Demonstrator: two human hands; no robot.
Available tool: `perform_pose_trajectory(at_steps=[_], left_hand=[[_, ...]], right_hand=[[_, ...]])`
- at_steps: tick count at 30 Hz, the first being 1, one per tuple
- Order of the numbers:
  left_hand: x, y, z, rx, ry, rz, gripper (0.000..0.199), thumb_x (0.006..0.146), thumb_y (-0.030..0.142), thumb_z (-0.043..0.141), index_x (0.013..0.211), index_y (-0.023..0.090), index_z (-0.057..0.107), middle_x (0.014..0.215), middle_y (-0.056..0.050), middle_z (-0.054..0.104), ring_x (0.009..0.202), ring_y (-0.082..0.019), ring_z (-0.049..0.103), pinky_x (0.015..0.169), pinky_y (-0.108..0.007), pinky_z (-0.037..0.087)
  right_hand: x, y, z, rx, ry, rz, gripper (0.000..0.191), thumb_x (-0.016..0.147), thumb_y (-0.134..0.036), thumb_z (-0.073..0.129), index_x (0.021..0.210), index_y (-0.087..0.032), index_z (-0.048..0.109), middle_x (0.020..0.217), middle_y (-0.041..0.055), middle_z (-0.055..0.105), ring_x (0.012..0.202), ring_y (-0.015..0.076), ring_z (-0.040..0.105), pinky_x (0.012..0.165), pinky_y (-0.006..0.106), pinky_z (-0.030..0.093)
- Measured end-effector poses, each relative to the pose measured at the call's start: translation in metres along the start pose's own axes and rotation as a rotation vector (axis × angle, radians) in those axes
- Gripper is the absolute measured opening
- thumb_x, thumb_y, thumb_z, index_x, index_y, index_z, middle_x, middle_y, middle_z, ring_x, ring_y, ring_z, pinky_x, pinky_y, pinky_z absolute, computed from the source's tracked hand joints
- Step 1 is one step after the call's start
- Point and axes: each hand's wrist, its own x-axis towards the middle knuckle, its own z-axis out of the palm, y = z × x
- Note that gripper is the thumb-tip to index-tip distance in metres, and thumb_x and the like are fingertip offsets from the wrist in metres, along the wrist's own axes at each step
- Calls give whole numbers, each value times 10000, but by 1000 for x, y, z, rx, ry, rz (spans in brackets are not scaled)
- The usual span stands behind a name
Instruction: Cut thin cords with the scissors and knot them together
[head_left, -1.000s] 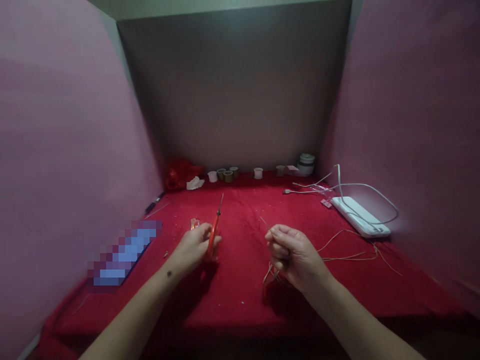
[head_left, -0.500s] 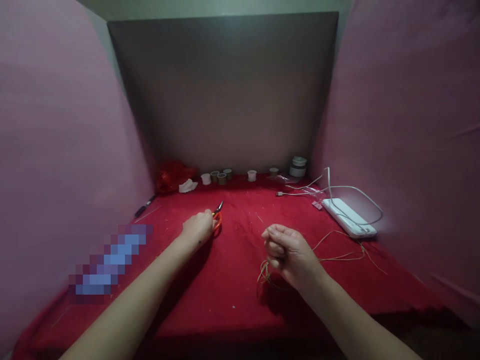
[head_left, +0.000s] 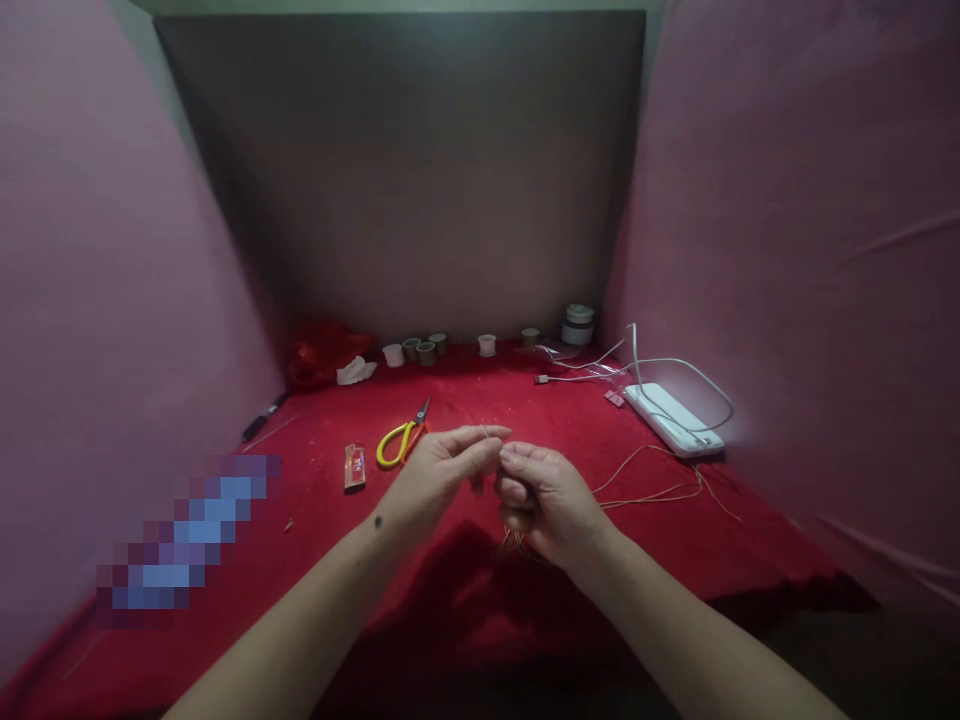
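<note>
Bare forearms, no sleeves — small dark mark on left wrist (head_left: 378,521).

Tabletop (head_left: 450,600) under red cloth, matt, napped, lint-flecked. Scissors (head_left: 403,438): metal blades, glossy yellow plastic handles. Lighter (head_left: 354,466) glossy plastic. Thin cord (head_left: 660,490) tan, matt. Power bank (head_left: 673,419) smooth white plastic. Side walls (head_left: 810,250) pink cloth, matt.

At frame centre the left hand (head_left: 439,468) and right hand (head_left: 544,495) meet over the tabletop (head_left: 450,600), thin cords (head_left: 652,490) trailing right from them. Scissors (head_left: 401,440) lie just left of the hands, a lighter (head_left: 354,466) further left. Small cups (head_left: 420,350) line the back edge; a power bank (head_left: 673,420) sits right.
</note>
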Motion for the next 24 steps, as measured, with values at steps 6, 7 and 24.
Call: perform_pose_trajectory(at_steps=[6,7,24], left_hand=[[0,3,6,76,91,102,263,812,354,525,789,123,650,634,-13,549,618,-108,495,593,-229,395],[1,3,5,77,106,100,267,813,357,522,786,122,647,638,-19,561,620,-112,503,593,-232,397],[17,38,-97,-662,566,109,210,878,73,360,725,100,502,764,-69,621,496,-20,484,438,-89,390]], right_hand=[[4,-1,-1,57,16,28,127,745,-249,592,742,-127,556,481,-42,424,390,35,250,369,159,185],[5,-2,-1,81,14,34,118,749,-243,578,748,-126,562,498,-27,460,396,41,286,373,161,206],[-3,-19,-38,-86,-3,95,201,703,-157,602,901,-123,616,582,-19,503,417,33,341,393,175,233]])
